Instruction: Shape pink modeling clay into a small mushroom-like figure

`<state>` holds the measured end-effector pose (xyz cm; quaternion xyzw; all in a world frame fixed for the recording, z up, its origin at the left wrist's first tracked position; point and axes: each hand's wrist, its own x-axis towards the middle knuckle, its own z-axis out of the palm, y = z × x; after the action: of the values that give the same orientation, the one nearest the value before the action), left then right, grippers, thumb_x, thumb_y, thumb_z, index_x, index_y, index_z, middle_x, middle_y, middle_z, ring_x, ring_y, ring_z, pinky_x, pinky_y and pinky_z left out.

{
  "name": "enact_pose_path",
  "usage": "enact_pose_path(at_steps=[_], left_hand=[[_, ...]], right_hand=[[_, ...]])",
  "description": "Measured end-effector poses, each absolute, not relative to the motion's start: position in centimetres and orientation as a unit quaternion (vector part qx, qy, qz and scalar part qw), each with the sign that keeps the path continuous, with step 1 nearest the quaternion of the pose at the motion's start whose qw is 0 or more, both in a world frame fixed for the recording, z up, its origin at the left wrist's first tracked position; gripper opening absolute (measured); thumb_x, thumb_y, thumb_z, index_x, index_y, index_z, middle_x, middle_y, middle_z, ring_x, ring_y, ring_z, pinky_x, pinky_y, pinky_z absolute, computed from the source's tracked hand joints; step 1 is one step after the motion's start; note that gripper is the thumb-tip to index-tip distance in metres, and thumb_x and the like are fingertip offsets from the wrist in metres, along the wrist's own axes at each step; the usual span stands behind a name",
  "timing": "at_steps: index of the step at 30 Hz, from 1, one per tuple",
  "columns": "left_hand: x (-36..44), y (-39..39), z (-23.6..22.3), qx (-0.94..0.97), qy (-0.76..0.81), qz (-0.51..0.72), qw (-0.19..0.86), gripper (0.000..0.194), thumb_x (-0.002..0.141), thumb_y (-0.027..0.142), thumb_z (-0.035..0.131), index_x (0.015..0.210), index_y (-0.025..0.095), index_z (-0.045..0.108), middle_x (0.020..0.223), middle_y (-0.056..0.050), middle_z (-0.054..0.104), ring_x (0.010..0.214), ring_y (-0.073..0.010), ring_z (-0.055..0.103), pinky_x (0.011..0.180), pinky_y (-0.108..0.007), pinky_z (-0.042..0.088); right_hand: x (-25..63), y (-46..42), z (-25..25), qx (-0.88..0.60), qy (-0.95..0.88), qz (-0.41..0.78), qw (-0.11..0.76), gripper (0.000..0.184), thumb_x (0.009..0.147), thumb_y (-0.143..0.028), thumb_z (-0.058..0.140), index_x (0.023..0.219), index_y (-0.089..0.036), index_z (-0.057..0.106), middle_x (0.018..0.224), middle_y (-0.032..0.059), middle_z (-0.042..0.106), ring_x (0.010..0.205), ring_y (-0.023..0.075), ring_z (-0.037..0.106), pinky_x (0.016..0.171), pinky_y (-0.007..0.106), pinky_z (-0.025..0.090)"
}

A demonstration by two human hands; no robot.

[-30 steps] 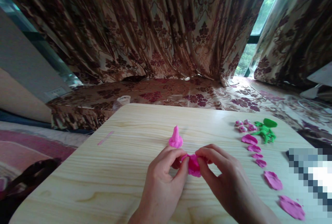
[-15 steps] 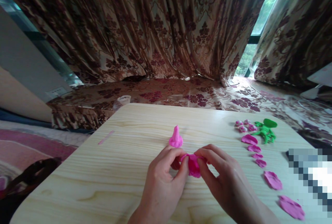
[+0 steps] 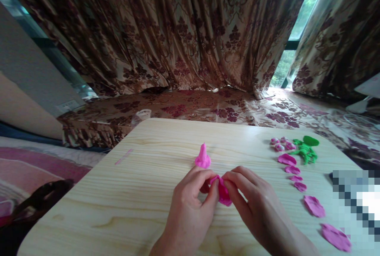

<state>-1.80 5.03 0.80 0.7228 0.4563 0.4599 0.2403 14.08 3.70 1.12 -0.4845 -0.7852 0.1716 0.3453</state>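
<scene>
Head view: left hand (image 3: 190,204) and right hand (image 3: 258,200) both pinching pink clay (image 3: 225,194) by its edge. Pink cone (image 3: 203,158) at clay's 11 o'clock; knuckle bump could topple it. Uneven pull might tear clay.

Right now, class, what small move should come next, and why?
Probably keep the left hand steady and gently pinch the pink clay piece with the right hand, since both hands grip its upper edge and its lower part hangs loose.
</scene>
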Motion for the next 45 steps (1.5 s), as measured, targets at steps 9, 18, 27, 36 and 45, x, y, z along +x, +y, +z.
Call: enact_pose_path(at_steps=[9,18,27,36,45], left_hand=[[-1.9,5.1,0.2,0.747,0.429,0.451,0.232,0.013,0.080,0.010,0.059,0.088,0.019,0.064,0.081,-0.002,0.062,0.070,-0.0131,0.058,0.064,-0.025,0.050],[-2.0,5.2,0.3,0.737,0.446,0.449,0.236,0.010,0.085,0.012,0.054,0.082,0.018,0.061,0.079,-0.002,0.061,0.072,-0.0136,0.058,0.066,-0.026,0.048],[-1.9,5.2,0.0,0.741,0.443,0.440,0.248,0.012,0.085,0.014,0.056,0.090,0.020,0.064,0.086,-0.002,0.065,0.078,-0.0131,0.061,0.072,-0.025,0.049],[-2.1,5.0,-0.1,0.695,0.485,0.465,0.255,0.015,0.084,0.016,0.056,0.097,0.021,0.063,0.080,0.000,0.066,0.070,-0.0120,0.062,0.069,-0.024,0.051],[-2.1,5.1,-0.2,0.700,0.482,0.467,0.245,0.021,0.083,0.015,0.058,0.101,0.021,0.066,0.089,-0.003,0.069,0.078,-0.0145,0.064,0.073,-0.025,0.051]], right_hand=[[14.3,3.7,1.6,-0.478,-0.796,0.177,0.327,0.020,0.094,-0.017,0.041,0.087,-0.019,0.060,0.083,0.0036,0.057,0.075,0.0158,0.053,0.066,0.029,0.043],[14.1,3.6,1.4,-0.492,-0.758,0.163,0.395,0.013,0.088,-0.017,0.054,0.100,-0.020,0.059,0.088,0.0030,0.059,0.078,0.0150,0.056,0.069,0.029,0.045],[14.3,3.7,1.6,-0.477,-0.773,0.177,0.378,0.016,0.092,-0.017,0.047,0.093,-0.022,0.062,0.090,0.0026,0.057,0.080,0.0140,0.055,0.070,0.029,0.045],[13.9,3.9,1.0,-0.536,-0.732,0.131,0.401,0.023,0.079,-0.013,0.061,0.100,-0.022,0.056,0.092,0.0017,0.058,0.076,0.0150,0.056,0.067,0.030,0.047],[14.2,3.6,1.6,-0.508,-0.753,0.113,0.403,0.014,0.088,-0.017,0.053,0.097,-0.022,0.061,0.097,0.0050,0.057,0.085,0.0168,0.057,0.070,0.031,0.047]])
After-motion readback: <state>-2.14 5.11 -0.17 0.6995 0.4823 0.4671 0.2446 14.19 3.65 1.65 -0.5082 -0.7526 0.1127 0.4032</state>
